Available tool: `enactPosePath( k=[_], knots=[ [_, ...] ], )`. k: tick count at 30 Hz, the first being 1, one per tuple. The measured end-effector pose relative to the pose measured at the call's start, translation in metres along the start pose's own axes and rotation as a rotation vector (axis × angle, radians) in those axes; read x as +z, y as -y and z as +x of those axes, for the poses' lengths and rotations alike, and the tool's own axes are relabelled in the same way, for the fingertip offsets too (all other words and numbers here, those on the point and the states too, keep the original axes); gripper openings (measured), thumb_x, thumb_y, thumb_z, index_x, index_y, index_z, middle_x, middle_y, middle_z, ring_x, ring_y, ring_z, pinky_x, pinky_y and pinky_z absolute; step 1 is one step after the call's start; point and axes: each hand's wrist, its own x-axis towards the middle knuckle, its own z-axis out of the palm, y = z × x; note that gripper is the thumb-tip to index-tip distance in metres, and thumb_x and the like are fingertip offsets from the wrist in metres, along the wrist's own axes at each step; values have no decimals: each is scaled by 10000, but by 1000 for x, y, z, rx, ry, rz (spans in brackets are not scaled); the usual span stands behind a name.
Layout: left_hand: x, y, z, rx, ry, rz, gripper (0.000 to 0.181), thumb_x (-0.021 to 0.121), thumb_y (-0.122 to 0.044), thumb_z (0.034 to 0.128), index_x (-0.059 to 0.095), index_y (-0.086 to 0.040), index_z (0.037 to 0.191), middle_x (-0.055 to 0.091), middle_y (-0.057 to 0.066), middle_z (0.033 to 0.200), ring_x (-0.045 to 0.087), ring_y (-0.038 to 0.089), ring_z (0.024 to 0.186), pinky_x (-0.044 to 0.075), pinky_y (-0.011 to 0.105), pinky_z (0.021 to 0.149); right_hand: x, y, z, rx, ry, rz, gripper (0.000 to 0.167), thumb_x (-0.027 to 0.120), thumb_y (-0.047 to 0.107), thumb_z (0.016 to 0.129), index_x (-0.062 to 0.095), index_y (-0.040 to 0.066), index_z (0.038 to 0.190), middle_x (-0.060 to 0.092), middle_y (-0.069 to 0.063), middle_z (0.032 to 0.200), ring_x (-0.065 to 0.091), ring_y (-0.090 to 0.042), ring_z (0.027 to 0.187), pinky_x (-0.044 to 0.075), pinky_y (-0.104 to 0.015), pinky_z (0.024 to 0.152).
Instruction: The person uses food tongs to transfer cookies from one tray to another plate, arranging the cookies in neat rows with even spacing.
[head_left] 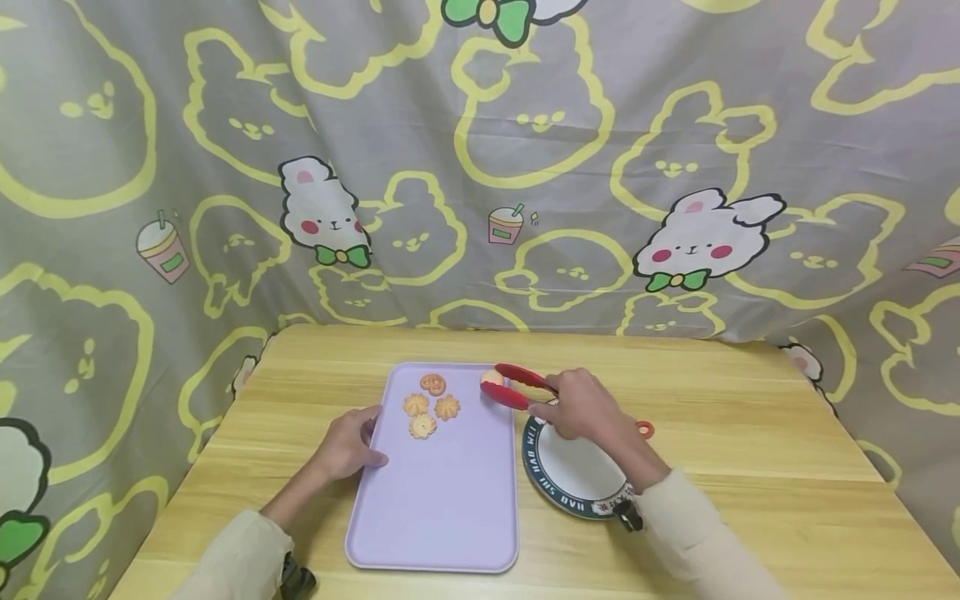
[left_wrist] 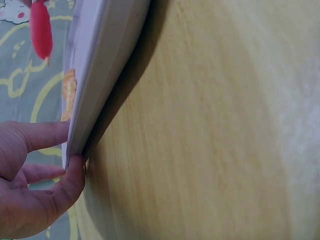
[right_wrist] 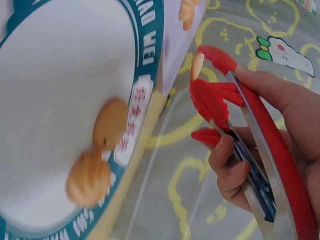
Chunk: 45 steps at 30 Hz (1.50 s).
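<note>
With the thumb over the rim and fingers beneath, my left hand (head_left: 348, 446) grips the left edge of a lilac tray (head_left: 442, 508). In the left wrist view that edge looks raised off the table. My right hand (head_left: 585, 404) holds red-tipped metal tongs (head_left: 506, 395) above the tray's far right corner. A pale round cookie (head_left: 491, 377) is pinched between the tong tips. On the tray's far part lie a pretzel-shaped cookie (head_left: 432, 384) and 3 flower-shaped ones, among them a ring-centred cookie (head_left: 422, 427).
Right of the tray, under my right forearm, stands a white plate with a dark green rim (head_left: 543, 475). The right wrist view shows a ridged cookie (right_wrist: 90, 180) and a smooth brown cookie (right_wrist: 111, 124) on it. Behind the wooden table (head_left: 750, 467) hangs a patterned curtain (head_left: 420, 125).
</note>
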Motion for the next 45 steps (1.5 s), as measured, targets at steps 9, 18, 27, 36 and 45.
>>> enactPosePath(
  k=[9,18,27,36,45],
  knots=[
    [0,1,0,-13,12,11,807,818,-11,637,440,108,1340,602,149,963,567,200,792,526,301,674,-12,-47,-27,-120,-46,-26,549,745,384,781,648,14,1175,630,-7,721,509,-139,670,379,-239,535],
    [3,1,1,-2,15,-10,804,812,6,635,438,112,1339,595,153,955,566,201,787,526,289,657,-15,-87,-56,-203,5,40,604,757,378,768,633,-42,1183,634,46,652,491,-100,643,380,-196,515],
    [2,0,0,-7,15,3,800,811,-1,642,437,111,1340,594,152,965,565,202,795,526,292,663,-10,-103,-68,-262,-4,16,634,751,448,750,663,-51,1130,709,-149,1055,590,-124,825,508,-236,679],
    [1,0,0,-2,14,2,797,808,-4,644,439,108,1341,592,149,956,560,201,793,522,290,661,-3,-105,-72,-220,29,31,654,781,442,716,658,-35,1146,703,-134,1091,644,-194,974,548,-401,840],
    [1,1,0,-2,5,-4,799,809,-2,640,440,111,1339,591,149,952,563,201,786,528,289,655,0,-104,-71,-184,17,-13,644,804,421,692,662,-1,1158,702,-108,1095,590,-140,891,540,-321,762]
  ],
)
